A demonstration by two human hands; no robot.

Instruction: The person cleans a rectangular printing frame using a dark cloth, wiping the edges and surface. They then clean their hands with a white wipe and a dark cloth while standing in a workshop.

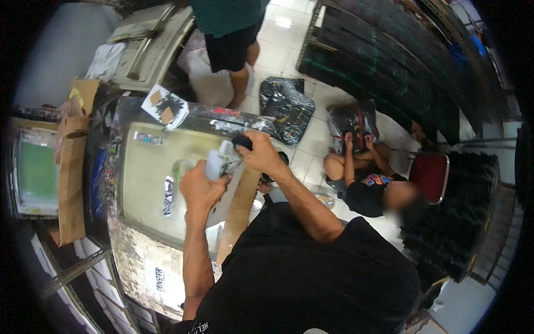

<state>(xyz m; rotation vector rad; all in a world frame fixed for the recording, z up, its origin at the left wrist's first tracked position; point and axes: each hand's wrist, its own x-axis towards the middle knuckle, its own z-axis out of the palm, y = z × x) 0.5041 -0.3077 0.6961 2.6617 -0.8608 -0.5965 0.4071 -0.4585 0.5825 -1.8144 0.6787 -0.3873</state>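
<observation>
Over the worktable (153, 192), my left hand (203, 186) is closed round a pale bluish-white, boxy thing (221, 160) with dark smudges; its exact kind is unclear. My right hand (261, 155) pinches a small black bundle (242, 142), perhaps a rag, against the upper right of the pale thing. Below my left hand, a whitish sheet or panel (222, 209) slants beside a brown board strip (240, 209) along the table's right side. A narrow black-and-white patterned strip (168, 196) lies left of my left hand.
A white card with black stains (165, 107) rests at the table's far edge. One person (231, 33) stands beyond the table; another (367, 186) sits on the floor at right, hands on a black plastic package (353, 125). Another black package (285, 108) lies on the tiles. Cardboard (73, 167) stands at left.
</observation>
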